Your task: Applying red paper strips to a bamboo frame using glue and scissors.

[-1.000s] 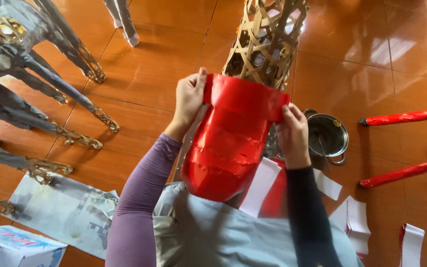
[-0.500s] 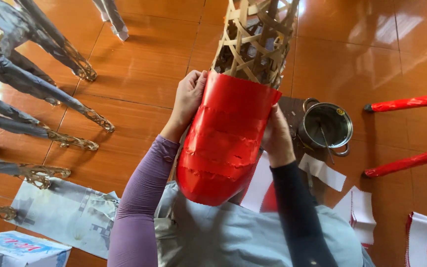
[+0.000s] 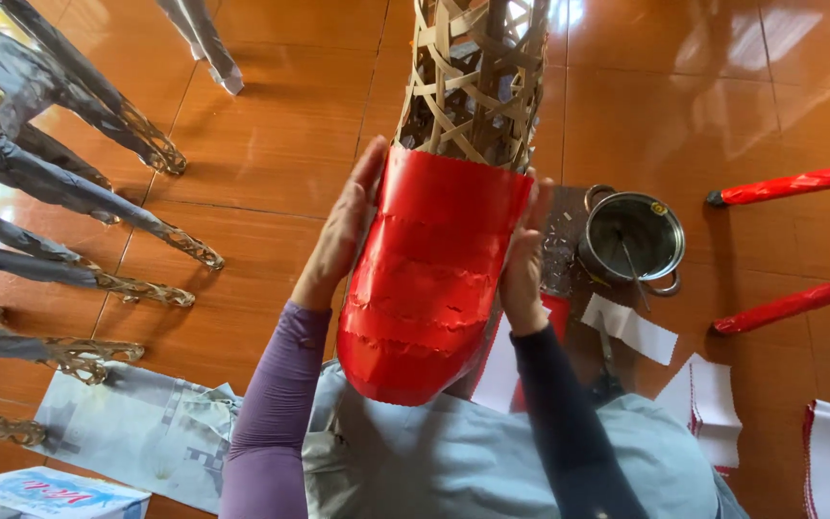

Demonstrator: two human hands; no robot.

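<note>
A tall woven bamboo frame leans toward me, its lower part wrapped in overlapping bands of red paper. My left hand lies flat against the left side of the red paper, fingers pointing up. My right hand presses the right side of the same wrap. The bottom of the frame rests on my lap.
A metal pot with a brush in it stands on the tiled floor to the right. Red-wrapped sticks lie further right. White paper strips lie near my knee. Grey paper-covered bamboo legs fill the left; newspaper lies at lower left.
The red sheet I held up loosely has been pulled around the frame. Both hands now press it flat against the frame's sides.
</note>
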